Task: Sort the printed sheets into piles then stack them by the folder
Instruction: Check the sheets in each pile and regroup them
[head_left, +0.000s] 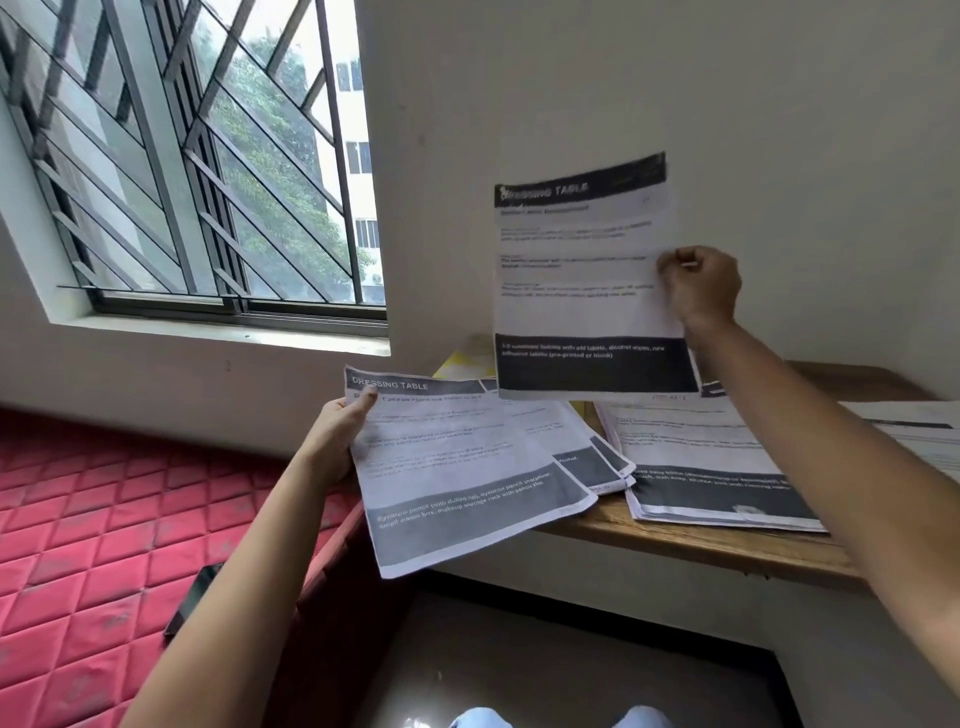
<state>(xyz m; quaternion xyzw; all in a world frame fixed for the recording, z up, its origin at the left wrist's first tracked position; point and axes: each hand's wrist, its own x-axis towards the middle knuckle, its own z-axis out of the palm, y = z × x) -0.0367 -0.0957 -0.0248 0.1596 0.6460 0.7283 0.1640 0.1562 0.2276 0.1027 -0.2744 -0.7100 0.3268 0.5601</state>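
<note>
- Bed (78, 519), red quilted: left of the counter, lower than it.
- Counter (727, 551), wood: carries the sorted paper.
- Large pile (701, 452), dark footer band: at the counter's near edge, middle.
- Smaller fanned sheets (587, 452): on the counter, left of that pile.
- Bundle (457, 467) headed "DRESSING TABLE": overhangs the counter's left end. The left grip (337, 436) clasps it, thumb on the top corner.
- Single sheet (582, 291), same heading: upright above the counter, pinched at its right edge by the right grip (701, 286).
- Folder (462, 364), yellow: at the counter's back left, mostly hidden.

Step judged: sorting, heading under check; stacking not yet done.
Next move calls for: matching the heading, then lowering the sheet flat onto its pile with edges squared.
</note>
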